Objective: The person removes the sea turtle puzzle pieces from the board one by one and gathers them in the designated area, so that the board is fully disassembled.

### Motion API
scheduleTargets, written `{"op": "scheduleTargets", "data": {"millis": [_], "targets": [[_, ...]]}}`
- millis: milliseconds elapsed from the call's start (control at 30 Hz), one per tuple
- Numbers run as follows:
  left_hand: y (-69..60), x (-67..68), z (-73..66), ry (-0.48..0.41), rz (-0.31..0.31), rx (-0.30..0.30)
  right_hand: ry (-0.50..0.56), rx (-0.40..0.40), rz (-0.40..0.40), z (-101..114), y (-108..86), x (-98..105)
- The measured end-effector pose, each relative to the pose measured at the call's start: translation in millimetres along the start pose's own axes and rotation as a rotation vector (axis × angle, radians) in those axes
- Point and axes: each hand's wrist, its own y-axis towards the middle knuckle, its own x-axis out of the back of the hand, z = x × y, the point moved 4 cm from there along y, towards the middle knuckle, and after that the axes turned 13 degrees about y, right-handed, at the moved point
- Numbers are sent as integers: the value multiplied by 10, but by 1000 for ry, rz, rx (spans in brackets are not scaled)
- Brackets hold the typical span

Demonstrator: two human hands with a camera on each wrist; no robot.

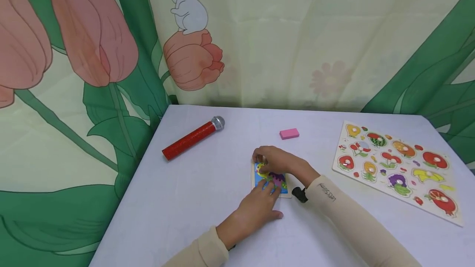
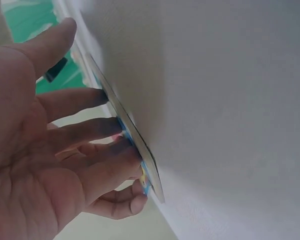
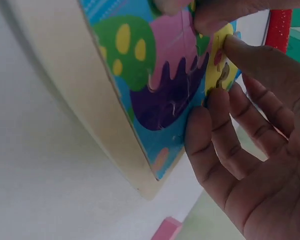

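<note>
A small jigsaw puzzle (image 1: 284, 192) in a pale wooden frame lies flat on the table, its picture blue with a purple animal and a yellow figure. Along the near side my left hand (image 1: 257, 207) rests its spread fingertips on the picture, thumb held out to the side; the left wrist view shows the puzzle edge-on under these fingertips. At the far left part of the puzzle, my right hand (image 1: 278, 160) is bent over, its thumb and fingers pinching around a yellow puzzle piece (image 3: 213, 70). Part of the picture is hidden by both hands.
A red microphone (image 1: 191, 138) with a silver head lies at the back left. Beyond the puzzle is a pink eraser-like block (image 1: 289, 134). A fruit peg board (image 1: 378, 182) covers the right side of the white table (image 1: 178, 209). A printed curtain (image 1: 274, 44) hangs behind.
</note>
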Motion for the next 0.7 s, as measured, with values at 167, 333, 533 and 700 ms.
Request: {"op": "scheduleTargets", "data": {"millis": [167, 333, 533, 700], "targets": [[5, 4, -4, 2, -8, 3, 78, -48, -51, -33, -25, -12], [16, 5, 2, -8, -5, 16, 163, -20, -150, -90, -97, 74], [34, -22, -15, -99, 60, 41, 289, -89, -337, -348, -297, 472], [40, -9, -3, -93, 84, 52, 273, -223, -361, -626, -428, 712]]}}
